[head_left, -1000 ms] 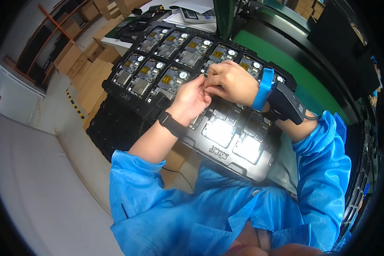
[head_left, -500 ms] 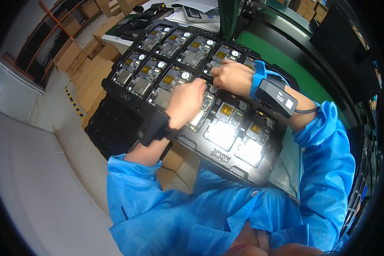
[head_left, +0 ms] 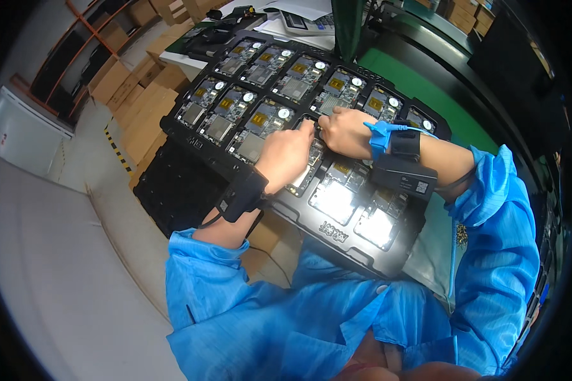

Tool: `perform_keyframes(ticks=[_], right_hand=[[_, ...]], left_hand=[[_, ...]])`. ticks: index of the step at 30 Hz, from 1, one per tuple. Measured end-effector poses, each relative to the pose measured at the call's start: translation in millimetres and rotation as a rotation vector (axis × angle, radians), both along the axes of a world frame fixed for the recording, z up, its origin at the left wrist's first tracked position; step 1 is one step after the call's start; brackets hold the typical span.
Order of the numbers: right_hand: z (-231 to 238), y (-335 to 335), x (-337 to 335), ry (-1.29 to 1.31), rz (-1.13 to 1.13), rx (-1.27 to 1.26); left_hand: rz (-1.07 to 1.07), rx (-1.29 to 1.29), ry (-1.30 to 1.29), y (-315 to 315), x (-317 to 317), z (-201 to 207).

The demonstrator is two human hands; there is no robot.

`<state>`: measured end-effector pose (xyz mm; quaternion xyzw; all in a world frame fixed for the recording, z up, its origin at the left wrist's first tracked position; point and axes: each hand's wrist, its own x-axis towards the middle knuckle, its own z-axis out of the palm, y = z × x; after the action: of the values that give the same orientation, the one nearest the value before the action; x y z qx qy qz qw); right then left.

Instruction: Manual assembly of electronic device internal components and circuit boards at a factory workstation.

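Note:
A black tray (head_left: 293, 211) lies before me, with circuit boards (head_left: 293, 87) in rows of recesses. Over one board (head_left: 311, 170) in the near row, my left hand (head_left: 286, 155) is closed, its thumb and fingers pinched at the board's far end. Right beside those fingertips, my right hand (head_left: 348, 132) is also closed, fingers curled down onto the same spot. Whatever either hand pinches is too small or hidden to make out. Much of this board lies under my hands. Two boards (head_left: 334, 200) to its right shine with glare.
A second black tray (head_left: 178, 187) sits lower at the left. Beyond the work tray are a calculator (head_left: 304, 24) and papers on a white table. Cardboard boxes (head_left: 136, 124) stand on the floor at the left. A green surface (head_left: 397, 70) with dark rails runs along the right.
My right hand has moved nearer to me and slightly left, from around a far-row board to beside my left fingertips. My left hand stays at the same board.

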<state>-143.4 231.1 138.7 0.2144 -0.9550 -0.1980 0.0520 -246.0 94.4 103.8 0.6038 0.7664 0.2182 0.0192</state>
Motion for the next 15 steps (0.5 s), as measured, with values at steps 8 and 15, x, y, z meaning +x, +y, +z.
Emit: perform_keyframes(ticks=[8,15], right_hand=[[-9.1,4.8,5.4,0.133,0.026,-0.024],[-16.1,33.0,4.8,0.032,-0.281,-0.637]], left_hand=[[0.029,0.000,0.005,-0.9,-0.2,-1.3],[0.041,0.005,-0.012,-0.2,-0.2,0.5]])
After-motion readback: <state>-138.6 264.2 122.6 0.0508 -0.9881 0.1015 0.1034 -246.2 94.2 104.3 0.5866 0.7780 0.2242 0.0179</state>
